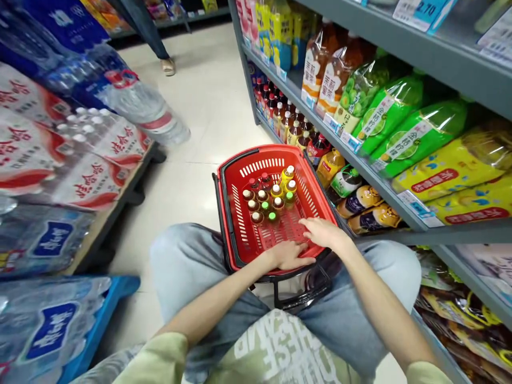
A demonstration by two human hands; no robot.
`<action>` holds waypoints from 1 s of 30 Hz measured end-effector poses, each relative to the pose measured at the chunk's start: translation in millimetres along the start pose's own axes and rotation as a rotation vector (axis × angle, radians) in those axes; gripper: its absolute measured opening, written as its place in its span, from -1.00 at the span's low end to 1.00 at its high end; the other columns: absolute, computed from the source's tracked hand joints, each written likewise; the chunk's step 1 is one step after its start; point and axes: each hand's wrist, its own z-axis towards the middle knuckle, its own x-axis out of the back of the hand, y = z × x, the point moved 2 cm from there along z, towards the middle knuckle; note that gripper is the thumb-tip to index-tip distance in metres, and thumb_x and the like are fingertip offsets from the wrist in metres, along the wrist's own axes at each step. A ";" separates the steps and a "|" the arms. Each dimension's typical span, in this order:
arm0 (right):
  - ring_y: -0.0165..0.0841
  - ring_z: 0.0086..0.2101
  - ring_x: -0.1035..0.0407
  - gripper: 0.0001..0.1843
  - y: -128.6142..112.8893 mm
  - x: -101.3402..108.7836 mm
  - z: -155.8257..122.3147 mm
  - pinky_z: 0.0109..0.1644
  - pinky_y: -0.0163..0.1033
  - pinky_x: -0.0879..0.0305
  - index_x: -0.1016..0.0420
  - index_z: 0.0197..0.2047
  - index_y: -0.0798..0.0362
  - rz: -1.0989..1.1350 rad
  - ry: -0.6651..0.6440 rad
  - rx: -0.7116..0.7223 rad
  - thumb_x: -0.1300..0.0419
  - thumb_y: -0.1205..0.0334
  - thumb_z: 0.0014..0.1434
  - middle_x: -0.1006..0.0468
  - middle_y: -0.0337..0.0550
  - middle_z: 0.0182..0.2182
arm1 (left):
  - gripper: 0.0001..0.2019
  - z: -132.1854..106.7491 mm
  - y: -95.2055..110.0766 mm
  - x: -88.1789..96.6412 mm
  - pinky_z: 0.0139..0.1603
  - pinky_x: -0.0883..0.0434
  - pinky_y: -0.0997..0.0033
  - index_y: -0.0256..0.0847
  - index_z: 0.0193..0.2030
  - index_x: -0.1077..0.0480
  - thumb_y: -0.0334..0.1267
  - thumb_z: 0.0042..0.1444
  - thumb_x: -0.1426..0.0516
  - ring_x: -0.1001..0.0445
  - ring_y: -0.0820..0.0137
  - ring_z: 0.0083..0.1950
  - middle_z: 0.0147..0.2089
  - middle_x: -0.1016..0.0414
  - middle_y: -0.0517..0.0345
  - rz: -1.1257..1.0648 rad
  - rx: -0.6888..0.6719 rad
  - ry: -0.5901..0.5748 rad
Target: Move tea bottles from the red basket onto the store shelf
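Observation:
A red shopping basket (pixel 316 193) with black handles stands on the floor between my knees. Inside it, several bottles (pixel 276 189) stand upright in a cluster toward the far and left side, with white, green, yellow and dark red caps. My left hand (pixel 290 255) lies over the near rim, palm down, its fingers stretched to the right. Just beyond it, my right hand (pixel 320 233) reaches over the near right corner with fingers extended and apart. Neither hand holds anything. The black handle (pixel 304 301) hangs down at the basket's near side.
To the right, a grey shelf (pixel 360 165) holds large drink bottles (pixel 404 136), with smaller bottles (pixel 298 130) below. On the left are stacked water packs (pixel 92 178) and a large handled water bottle (pixel 140 109). A person's leg and foot (pixel 168 66) show in the far aisle.

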 end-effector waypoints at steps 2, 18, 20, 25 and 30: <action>-0.06 0.08 -0.49 -0.60 1.8 12.4 -0.1 0.05 -0.12 -0.34 -0.37 0.24 0.14 -0.075 0.030 -0.081 -0.08 0.31 0.36 -0.57 0.19 0.05 | -0.19 3.7 1.1 6.8 -0.09 -0.47 0.15 -0.28 0.17 -0.44 0.38 0.27 0.23 -0.63 0.02 -0.10 -0.03 -0.63 -0.26 0.069 -0.019 -0.044; 0.00 0.14 -0.44 -0.49 21.7 23.2 9.2 0.07 -0.07 -0.34 -0.32 0.31 0.18 0.005 0.038 -0.137 -0.12 0.13 0.38 -0.52 0.23 0.14 | -0.56 45.6 -134.1 56.4 -0.02 -0.51 0.23 -0.20 0.20 -0.47 -0.41 0.16 -0.22 -0.55 0.10 0.05 0.22 -0.40 -0.26 0.556 0.302 -0.104; -0.01 0.13 -0.46 -0.50 18.5 25.4 14.3 0.07 -0.08 -0.34 -0.33 0.30 0.16 -0.001 0.049 -0.123 -0.11 0.11 0.38 -0.53 0.23 0.13 | -0.64 52.5 -128.9 39.2 -0.04 -0.51 0.23 -0.25 0.14 -0.51 -0.46 0.22 -0.12 -0.54 0.11 0.05 0.20 -0.40 -0.29 0.571 0.270 -0.092; -0.04 0.12 -0.47 -0.51 10.3 28.1 28.3 0.06 -0.11 -0.34 -0.35 0.27 0.13 0.010 0.059 -0.074 -0.11 0.07 0.39 -0.56 0.18 0.10 | -0.65 51.4 -117.5 22.4 -0.06 -0.49 0.25 -0.23 0.04 -0.55 -0.53 0.14 -0.16 -0.51 0.12 0.08 0.22 -0.39 -0.24 0.594 0.199 -0.069; -0.04 0.11 -0.47 -0.50 15.9 12.3 34.3 0.10 -0.09 -0.33 -0.33 0.30 0.14 -0.012 0.043 -0.098 -0.14 0.12 0.36 -0.55 0.21 0.10 | -0.69 37.4 -106.3 27.4 -0.06 -0.49 0.25 -0.25 -0.05 -0.57 -0.47 0.03 -0.27 -0.52 0.10 0.07 0.16 -0.46 -0.20 0.574 0.145 -0.033</action>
